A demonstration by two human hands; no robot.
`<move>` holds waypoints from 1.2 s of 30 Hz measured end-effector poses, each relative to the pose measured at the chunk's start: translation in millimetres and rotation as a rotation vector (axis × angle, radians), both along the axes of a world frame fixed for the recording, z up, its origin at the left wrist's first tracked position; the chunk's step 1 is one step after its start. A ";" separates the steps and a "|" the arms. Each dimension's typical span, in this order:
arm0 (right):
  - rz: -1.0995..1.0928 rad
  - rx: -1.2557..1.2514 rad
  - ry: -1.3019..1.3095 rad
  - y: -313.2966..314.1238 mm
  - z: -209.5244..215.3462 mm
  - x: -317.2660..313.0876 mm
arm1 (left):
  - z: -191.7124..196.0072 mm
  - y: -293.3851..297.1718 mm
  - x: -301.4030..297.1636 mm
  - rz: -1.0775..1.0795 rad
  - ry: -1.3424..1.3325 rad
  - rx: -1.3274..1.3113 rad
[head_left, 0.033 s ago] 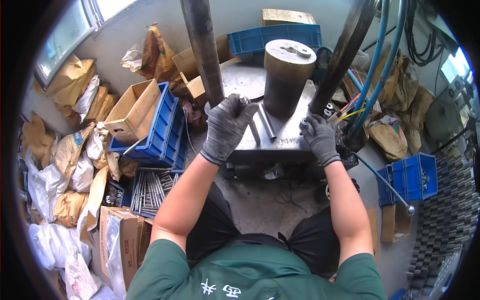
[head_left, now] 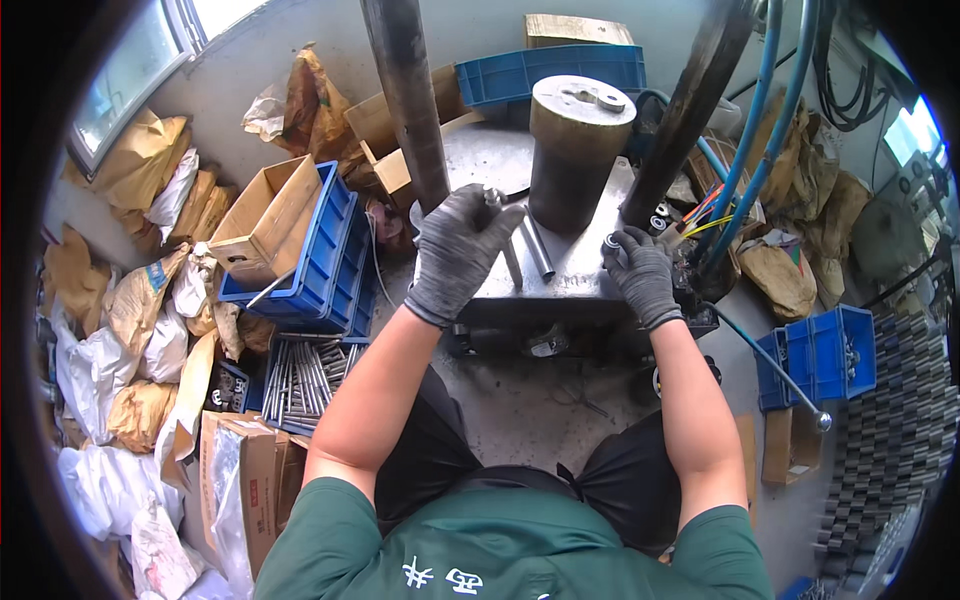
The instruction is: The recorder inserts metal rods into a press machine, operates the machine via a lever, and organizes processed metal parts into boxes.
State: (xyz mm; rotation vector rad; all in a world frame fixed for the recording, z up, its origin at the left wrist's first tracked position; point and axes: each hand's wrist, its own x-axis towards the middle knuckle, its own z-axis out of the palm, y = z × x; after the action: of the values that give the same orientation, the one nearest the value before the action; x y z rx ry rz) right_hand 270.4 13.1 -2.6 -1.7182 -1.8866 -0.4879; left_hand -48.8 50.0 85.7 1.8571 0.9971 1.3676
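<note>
cluttered workshop, paper and plastic sacks [head_left: 135, 300] heaped around 9 o'clock and a shiny metal table [head_left: 585, 275] toward 1 o'clock, with a fat metal cylinder [head_left: 575, 160] standing on it. left hand [head_left: 458, 250], grey glove, is up near 12, thumb and fingers pinching a small shiny metal piece [head_left: 491, 196]. can't tell if that's the top of the grey rod [head_left: 514, 268] showing just below the thumb. metal tube [head_left: 539, 250] is right beside that rod. right hand [head_left: 642, 275], gloved too, sits between 2 and 3, fingers curled, tips at a small ring [head_left: 612, 241]; can't tell if they're gripping it or just touching. loads of loose steel bars [head_left: 303, 380] at 8, blue bins [head_left: 826, 345] at 3.
</note>
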 end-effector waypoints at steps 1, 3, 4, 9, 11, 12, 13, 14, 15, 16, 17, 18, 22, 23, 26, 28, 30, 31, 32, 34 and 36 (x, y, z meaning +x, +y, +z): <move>-0.004 -0.009 0.001 -0.6 -4.2 1.3 | -7.6 1.7 5.2 0.038 0.065 0.119; -0.003 -0.044 -0.023 3.9 -10.5 4.4 | -15.9 -2.5 14.9 0.011 0.102 0.224; 0.000 -0.050 -0.024 7.1 -13.5 5.0 | -19.9 -7.2 13.9 0.014 0.187 0.269; -0.022 -0.146 0.130 21.3 -17.3 2.5 | -60.0 0.8 24.9 -0.181 -0.039 -0.515; -0.053 -0.159 0.124 21.9 -17.1 -1.5 | -65.0 6.3 22.0 -0.192 -0.031 -0.504; -0.050 -0.163 0.120 22.2 -14.6 -5.5 | -69.8 10.1 19.6 -0.189 -0.096 -0.499; -0.062 -0.163 0.062 22.4 -11.4 -8.7 | -74.0 13.5 16.9 -0.187 -0.160 -0.494; -0.084 -0.165 -0.001 19.2 -6.6 -9.1 | -72.4 13.8 16.1 -0.159 -0.160 -0.425; -0.091 -0.169 -0.008 18.5 -8.0 -5.8 | -74.6 17.2 13.6 -0.173 -0.159 -0.416; -0.082 -0.102 0.054 19.7 -11.4 -1.1 | -76.3 19.5 11.1 -0.188 -0.159 -0.407; -0.076 -0.029 0.116 21.7 -13.1 2.7 | -75.8 18.9 9.7 -0.231 -0.192 -0.369; -0.095 -0.030 0.106 22.5 -18.6 11.4 | -66.6 11.9 14.5 -0.251 -0.199 -0.372; 0.223 0.121 1.601 6.5 1.5 -9.7 | -45.3 -28.1 17.7 -0.346 -0.186 -0.615; 0.297 0.083 1.801 -5.9 19.5 -22.3 | -51.2 -33.9 22.0 -0.370 -0.179 -0.631; 0.353 -0.031 2.074 -25.2 31.8 -33.4 | -57.2 -46.0 37.5 -0.454 -0.113 -0.729; 0.360 -0.053 2.094 -29.4 33.1 -38.2 | -71.2 -52.2 47.1 -0.512 -0.145 -0.809; 0.461 -0.037 2.085 -32.1 31.7 -40.9 | -72.3 -60.0 54.5 -0.498 -0.153 -0.810; 0.495 -0.042 2.074 -36.1 32.7 -41.4 | -73.7 -61.1 56.9 -0.511 -0.124 -0.813; 0.534 -0.051 2.062 -39.3 38.9 -44.0 | -74.4 -61.6 59.0 -0.519 -0.095 -0.815; 0.522 -0.043 2.041 -42.8 40.7 -42.7 | -79.6 -61.8 64.4 -0.517 -0.059 -0.794; 0.513 -0.033 2.022 -46.6 43.6 -41.4 | -83.6 -60.6 68.1 -0.515 -0.021 -0.771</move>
State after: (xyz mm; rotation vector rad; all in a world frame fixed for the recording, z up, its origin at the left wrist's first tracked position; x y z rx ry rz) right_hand 229.0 -33.5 41.0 -0.7155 -0.5796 1.1119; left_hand 19.3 -10.7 2.1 1.3567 0.7938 0.5696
